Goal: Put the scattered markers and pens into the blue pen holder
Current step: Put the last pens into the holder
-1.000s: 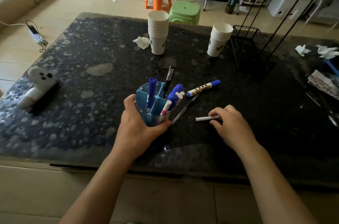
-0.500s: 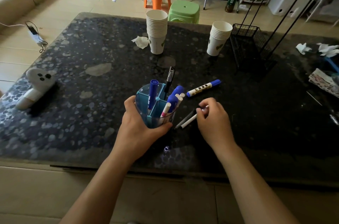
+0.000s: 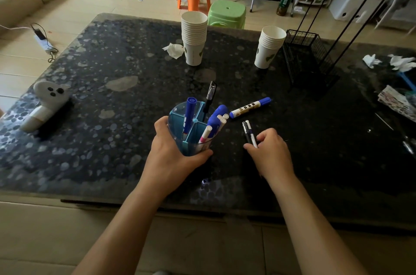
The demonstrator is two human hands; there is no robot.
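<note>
The blue pen holder [image 3: 194, 131] stands near the front of the dark table, with several markers and pens upright in its compartments. My left hand [image 3: 173, 157] is wrapped around its near side. Just right of it, my right hand [image 3: 269, 154] pinches two pens together, a white pen [image 3: 250, 131] and a dark pen [image 3: 245, 131], tips pointing away from me. A blue-capped white marker [image 3: 249, 108] lies loose on the table behind them.
Two stacks of paper cups [image 3: 194, 40] [image 3: 269, 49] stand at the back, with a black wire rack [image 3: 306, 56] to their right. A white ghost-shaped object [image 3: 45, 103] lies at the left. Crumpled tissues [image 3: 387, 62] and papers sit at the far right.
My right hand picked up the white pen, slid left to the dark pen beside the holder, and now grips both, turned upright. My left hand stayed on the holder.
</note>
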